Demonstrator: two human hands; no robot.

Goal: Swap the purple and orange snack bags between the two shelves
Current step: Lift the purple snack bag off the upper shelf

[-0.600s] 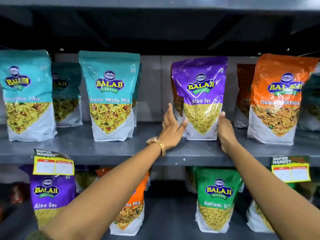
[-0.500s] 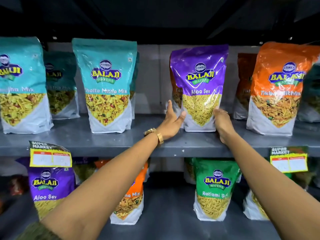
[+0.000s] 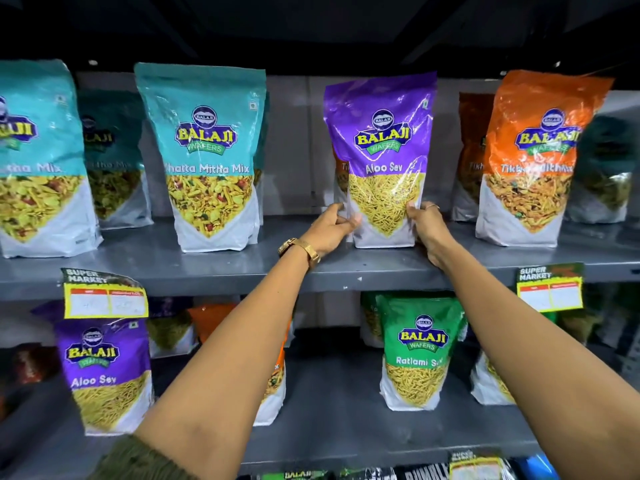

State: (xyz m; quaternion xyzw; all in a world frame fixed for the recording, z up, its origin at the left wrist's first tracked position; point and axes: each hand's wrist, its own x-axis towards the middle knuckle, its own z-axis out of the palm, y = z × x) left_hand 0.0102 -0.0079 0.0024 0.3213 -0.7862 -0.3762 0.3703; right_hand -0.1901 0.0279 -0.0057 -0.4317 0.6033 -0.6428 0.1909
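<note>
A purple Aloo Sev bag stands upright on the upper shelf. My left hand grips its lower left edge and my right hand grips its lower right edge. An orange bag stands to its right on the same shelf, with more orange bags behind. On the lower shelf a second purple Aloo Sev bag stands at the left. My left forearm hides most of an orange bag there.
Teal Khatta Mitha Mix bags fill the upper shelf's left side. A green Ratlami Sev bag stands on the lower shelf. Yellow price tags hang from the upper shelf's front edge. More packets show along the bottom edge.
Both hands have closed onto the lower sides of the purple bag; before, they were spread beside its base. The camera has moved closer.
</note>
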